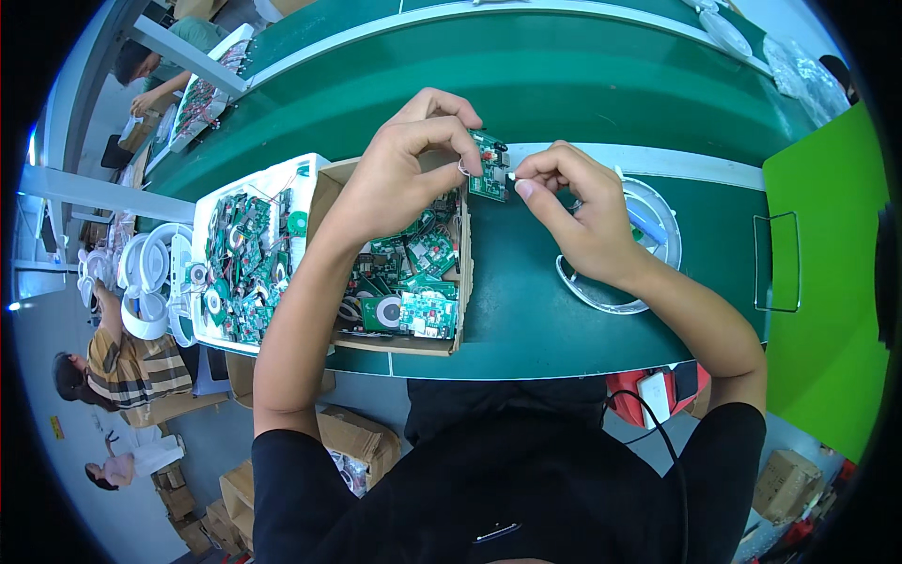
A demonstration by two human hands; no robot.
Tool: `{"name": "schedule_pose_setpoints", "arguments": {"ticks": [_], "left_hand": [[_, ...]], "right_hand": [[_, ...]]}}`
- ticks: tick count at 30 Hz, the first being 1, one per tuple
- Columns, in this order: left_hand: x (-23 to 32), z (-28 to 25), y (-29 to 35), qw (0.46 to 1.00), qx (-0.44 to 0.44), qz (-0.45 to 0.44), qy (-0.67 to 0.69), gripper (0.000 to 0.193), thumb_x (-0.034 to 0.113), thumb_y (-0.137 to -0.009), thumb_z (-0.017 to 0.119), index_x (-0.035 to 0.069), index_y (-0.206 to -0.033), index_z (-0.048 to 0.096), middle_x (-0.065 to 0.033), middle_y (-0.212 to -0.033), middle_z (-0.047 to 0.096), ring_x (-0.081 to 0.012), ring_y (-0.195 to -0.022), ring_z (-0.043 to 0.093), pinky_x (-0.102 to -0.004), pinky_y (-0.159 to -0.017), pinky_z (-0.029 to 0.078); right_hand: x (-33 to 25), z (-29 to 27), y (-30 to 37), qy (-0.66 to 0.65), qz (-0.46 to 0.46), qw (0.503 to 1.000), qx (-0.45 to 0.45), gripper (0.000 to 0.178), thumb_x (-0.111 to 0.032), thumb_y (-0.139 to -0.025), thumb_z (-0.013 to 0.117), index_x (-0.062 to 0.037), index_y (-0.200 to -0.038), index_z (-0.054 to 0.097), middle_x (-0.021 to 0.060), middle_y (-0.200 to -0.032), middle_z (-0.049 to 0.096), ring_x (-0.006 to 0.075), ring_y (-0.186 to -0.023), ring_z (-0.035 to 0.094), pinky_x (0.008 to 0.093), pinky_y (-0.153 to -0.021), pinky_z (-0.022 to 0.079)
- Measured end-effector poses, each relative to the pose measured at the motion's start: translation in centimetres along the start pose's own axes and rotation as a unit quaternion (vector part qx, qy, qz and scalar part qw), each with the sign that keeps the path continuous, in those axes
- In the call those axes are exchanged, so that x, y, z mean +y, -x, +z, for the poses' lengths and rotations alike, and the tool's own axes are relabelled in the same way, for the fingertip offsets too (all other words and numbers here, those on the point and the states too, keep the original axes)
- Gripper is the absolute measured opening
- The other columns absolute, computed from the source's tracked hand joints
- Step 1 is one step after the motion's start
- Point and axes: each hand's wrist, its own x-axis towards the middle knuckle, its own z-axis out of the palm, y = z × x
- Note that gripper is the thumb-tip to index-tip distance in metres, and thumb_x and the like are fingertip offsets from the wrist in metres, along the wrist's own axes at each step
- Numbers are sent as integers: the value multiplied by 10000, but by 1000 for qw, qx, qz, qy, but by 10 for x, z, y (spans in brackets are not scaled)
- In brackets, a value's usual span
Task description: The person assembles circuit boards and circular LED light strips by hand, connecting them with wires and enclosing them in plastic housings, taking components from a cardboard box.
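My left hand (409, 169) is closed on the edge of a green circuit board (488, 179), held up above the table past the far right corner of a cardboard box. Between the thumb and fingertips of my right hand (592, 216) is a small white piece that looks like a connector (512, 176), close to the board's right edge. Whether it touches the board I cannot tell. Under my right hand and wrist lies a round white housing (669, 209) with a blue part inside, partly covered. The open cardboard box (465, 301), full of circuit boards, stands below my left forearm.
Left of the box, a white foam tray (305, 169) carries a heap of boards and wires. White ring-shaped housings (141, 282) are stacked further left. A bright green panel (827, 273) with a wire handle borders the right side. Other people sit and stand at the left.
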Motion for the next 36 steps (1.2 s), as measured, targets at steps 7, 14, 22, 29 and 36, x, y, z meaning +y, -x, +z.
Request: {"name": "schedule_pose_setpoints", "arguments": {"ticks": [7, 14, 22, 29, 36], "left_hand": [[11, 8, 4, 988, -43, -71, 132, 266, -167, -888, 620, -7, -1082, 708, -127, -1425, 544, -193, -1294, 580, -358, -1075, 519], [16, 22, 5, 965, -7, -82, 248, 524, -137, -899, 658, -37, -1408, 591, -122, -1453, 520, -165, -1262, 576, -343, -1033, 521], [13, 18, 3, 982, 31, -146, 119, 512, -151, -893, 660, -60, -1396, 639, -56, -1158, 601, -103, -1090, 611, -247, -898, 554], [18, 33, 3, 993, 90, -54, -50, 355, -52, -826, 747, -38, -1181, 755, -91, -1028, 660, -162, -966, 698, -344, -898, 678], [22, 43, 5, 990, 129, -25, -51, 277, -71, -838, 754, -39, -1113, 746, -97, -1039, 672, -173, -975, 716, -332, -867, 688]], "right_hand": [[1, 4, 0, -45, 66, 996, -27, 72, -33, -964, 755, 5, -1012, 717, 57, -879, 669, 98, -718, 602, 290, -646, 480], [0, 4, -3, -18, 41, 999, -19, 53, -20, -956, 752, 1, -989, 717, 65, -874, 663, 123, -732, 629, 300, -654, 492], [3, 4, -2, -36, 17, 999, 9, 56, -31, -961, 753, -1, -989, 714, 72, -856, 682, 139, -756, 656, 304, -689, 531], [5, 5, 0, -31, 39, 999, 13, 60, -27, -951, 739, 2, -968, 689, 51, -827, 675, 95, -678, 623, 276, -608, 501], [4, 6, 2, 6, 38, 999, 36, 120, -28, -932, 751, 3, -905, 639, 55, -782, 631, 93, -634, 594, 296, -564, 469]]}}
